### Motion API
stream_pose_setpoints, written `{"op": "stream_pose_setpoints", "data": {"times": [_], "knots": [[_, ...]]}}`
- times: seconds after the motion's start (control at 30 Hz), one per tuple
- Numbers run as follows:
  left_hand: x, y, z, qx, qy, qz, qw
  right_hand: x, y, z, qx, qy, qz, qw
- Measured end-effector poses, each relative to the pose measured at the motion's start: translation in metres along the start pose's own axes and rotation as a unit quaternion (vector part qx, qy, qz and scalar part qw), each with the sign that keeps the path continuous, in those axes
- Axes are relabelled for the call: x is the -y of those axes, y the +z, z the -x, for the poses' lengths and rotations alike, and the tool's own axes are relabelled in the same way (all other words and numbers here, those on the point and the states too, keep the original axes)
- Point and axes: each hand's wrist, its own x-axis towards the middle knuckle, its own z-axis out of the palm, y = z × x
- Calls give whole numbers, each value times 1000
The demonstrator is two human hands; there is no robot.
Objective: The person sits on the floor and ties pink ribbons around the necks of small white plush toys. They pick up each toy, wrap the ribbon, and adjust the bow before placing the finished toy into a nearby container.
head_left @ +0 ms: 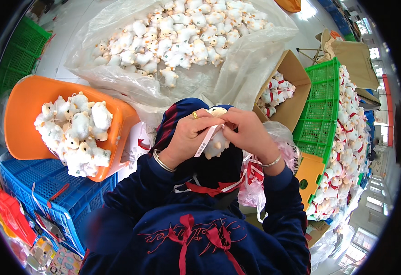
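Note:
Above my lap is a small white plush toy (217,145) with a pale head, partly covered by my fingers. A narrow pale pink printed ribbon (205,143) crosses its neck, and one end hangs down on the left. My left hand (186,135) pinches that ribbon; a ring and a bracelet show on it. My right hand (250,133) is closed at the toy's neck on the other side, thumb and forefinger together. What lies between those right fingertips is hidden, though the ribbon runs up to them. Red and white ribbons (214,188) lie across my lap.
An orange plastic chair (21,119) with several plush toys stands left, beside a blue crate (35,176). Ahead, a clear plastic sheet (95,46) bears a big toy heap. To the right are a cardboard box (296,87), a green crate (317,101) and red-ribboned toys (342,151).

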Motion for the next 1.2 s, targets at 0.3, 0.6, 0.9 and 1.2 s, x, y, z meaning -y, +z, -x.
{"op": "stream_pose_setpoints", "data": {"times": [0.3, 0.6, 0.9, 1.2], "knots": [[-7, -7, 8, -25, -13, -54, 998, -17, -26, 9, 4, 35, -36, 999], [-7, -8, 14, -28, -40, -71, 996, -40, -8, 27, -97, 68, -146, 982], [-9, -8, 12, -26, -83, -4, 996, -22, 45, 18, -115, 51, -393, 911], [-33, -14, 13, 63, -140, 103, 983, -7, 49, 21, -132, 3, -141, 981]]}}
